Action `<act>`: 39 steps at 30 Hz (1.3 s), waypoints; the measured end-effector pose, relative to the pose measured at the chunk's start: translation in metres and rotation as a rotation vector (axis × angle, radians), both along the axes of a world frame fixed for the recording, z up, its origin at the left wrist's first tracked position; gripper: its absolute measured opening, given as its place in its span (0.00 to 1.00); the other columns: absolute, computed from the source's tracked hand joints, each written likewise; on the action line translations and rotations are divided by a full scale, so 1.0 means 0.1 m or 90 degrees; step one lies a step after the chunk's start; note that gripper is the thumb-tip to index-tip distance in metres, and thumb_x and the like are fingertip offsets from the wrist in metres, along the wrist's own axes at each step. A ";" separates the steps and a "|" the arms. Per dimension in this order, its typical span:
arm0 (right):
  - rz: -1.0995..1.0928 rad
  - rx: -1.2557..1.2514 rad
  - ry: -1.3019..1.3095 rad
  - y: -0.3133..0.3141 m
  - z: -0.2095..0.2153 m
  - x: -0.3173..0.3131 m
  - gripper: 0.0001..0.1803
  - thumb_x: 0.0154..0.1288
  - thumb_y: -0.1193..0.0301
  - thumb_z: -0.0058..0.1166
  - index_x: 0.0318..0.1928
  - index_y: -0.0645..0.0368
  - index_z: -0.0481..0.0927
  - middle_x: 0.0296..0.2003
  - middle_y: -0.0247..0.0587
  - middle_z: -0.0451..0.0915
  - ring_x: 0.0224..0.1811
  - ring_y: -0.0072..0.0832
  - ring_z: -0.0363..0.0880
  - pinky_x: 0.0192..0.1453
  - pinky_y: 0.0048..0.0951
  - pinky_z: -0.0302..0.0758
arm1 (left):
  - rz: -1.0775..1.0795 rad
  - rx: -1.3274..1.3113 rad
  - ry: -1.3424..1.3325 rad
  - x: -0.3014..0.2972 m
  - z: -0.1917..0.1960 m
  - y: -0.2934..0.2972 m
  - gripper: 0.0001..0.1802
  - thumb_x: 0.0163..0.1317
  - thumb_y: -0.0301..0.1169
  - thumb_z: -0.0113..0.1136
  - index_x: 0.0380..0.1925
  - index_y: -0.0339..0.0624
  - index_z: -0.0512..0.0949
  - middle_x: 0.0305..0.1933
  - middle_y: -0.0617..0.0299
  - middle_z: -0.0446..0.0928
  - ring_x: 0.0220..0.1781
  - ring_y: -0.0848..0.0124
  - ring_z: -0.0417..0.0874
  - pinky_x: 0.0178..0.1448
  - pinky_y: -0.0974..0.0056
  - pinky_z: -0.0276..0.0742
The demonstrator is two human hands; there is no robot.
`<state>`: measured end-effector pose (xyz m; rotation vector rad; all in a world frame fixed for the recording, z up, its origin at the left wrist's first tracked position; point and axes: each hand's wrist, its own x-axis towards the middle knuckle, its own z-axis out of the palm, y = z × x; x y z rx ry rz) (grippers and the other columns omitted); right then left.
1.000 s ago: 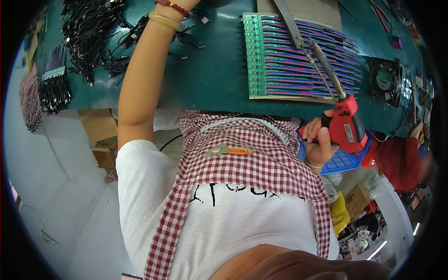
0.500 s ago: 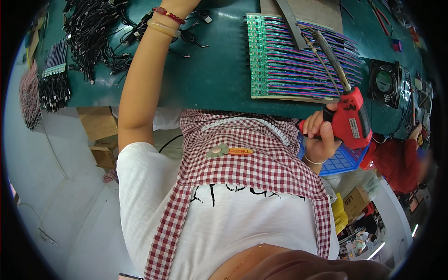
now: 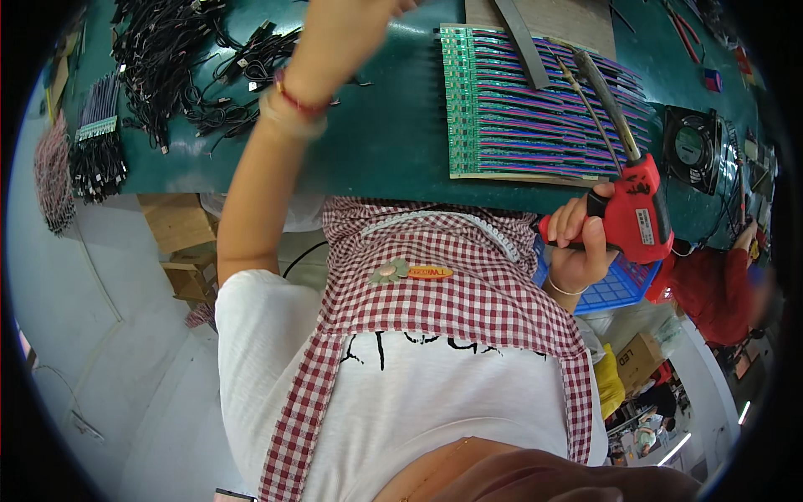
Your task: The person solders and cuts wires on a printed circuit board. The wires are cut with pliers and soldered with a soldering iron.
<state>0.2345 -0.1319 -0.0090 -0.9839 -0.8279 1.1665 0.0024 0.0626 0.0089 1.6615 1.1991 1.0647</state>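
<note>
My right hand (image 3: pixel 579 251) is wrapped round the handle of a red soldering gun (image 3: pixel 642 209), held at the table's front edge. Its metal barrel and thin solder-feed tube point up and away over a row of green circuit boards (image 3: pixel 464 100). Blue, pink and black wires (image 3: pixel 552 109) run rightward from those boards, and a grey flat bar (image 3: pixel 523 46) lies across them. My left hand (image 3: pixel 355 25) is raised over the far part of the table, smeared by motion and partly cut off by the top edge. Whether it holds anything is hidden. Black cables (image 3: pixel 259 54) lie left of it.
A bigger heap of black cables (image 3: pixel 159 67) covers the table's left part, beside bundled board leads (image 3: pixel 99 138). A black fan (image 3: pixel 693 146) and red-handled pliers (image 3: pixel 687 38) lie right. Below the edge sits a blue basket (image 3: pixel 615 289). A person in red (image 3: pixel 711 289) works at right.
My left hand has swung to the right and come slightly nearer, away from the small cable heap. The soldering gun has shifted slightly right, its tip still over the wires.
</note>
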 end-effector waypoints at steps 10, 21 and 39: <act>0.034 -0.120 -0.088 0.16 0.14 -0.40 0.28 0.56 0.81 0.55 0.56 0.65 0.61 0.29 0.38 0.72 0.29 0.22 0.73 0.34 0.24 0.73 | -0.253 -0.010 -0.092 0.37 -0.04 -1.26 0.09 0.50 0.16 0.53 0.33 0.36 0.76 0.31 0.59 0.75 0.30 0.70 0.77 0.33 0.68 0.73; 0.161 -0.124 -0.211 0.06 0.09 -0.35 0.27 0.53 0.86 0.52 0.55 0.66 0.62 0.31 0.38 0.72 0.33 0.20 0.71 0.37 0.20 0.71 | -0.252 -0.199 -0.098 0.27 0.01 -1.40 0.09 0.54 0.21 0.60 0.35 0.33 0.72 0.30 0.58 0.76 0.31 0.72 0.80 0.36 0.70 0.77; 0.073 -0.098 -0.336 -0.23 -0.26 -0.01 0.23 0.62 0.69 0.53 0.54 0.68 0.63 0.19 0.36 0.68 0.19 0.21 0.65 0.26 0.24 0.67 | -0.244 -0.574 -0.080 -0.07 -0.42 -0.85 0.07 0.58 0.28 0.53 0.25 0.36 0.71 0.19 0.65 0.73 0.15 0.83 0.68 0.18 0.79 0.60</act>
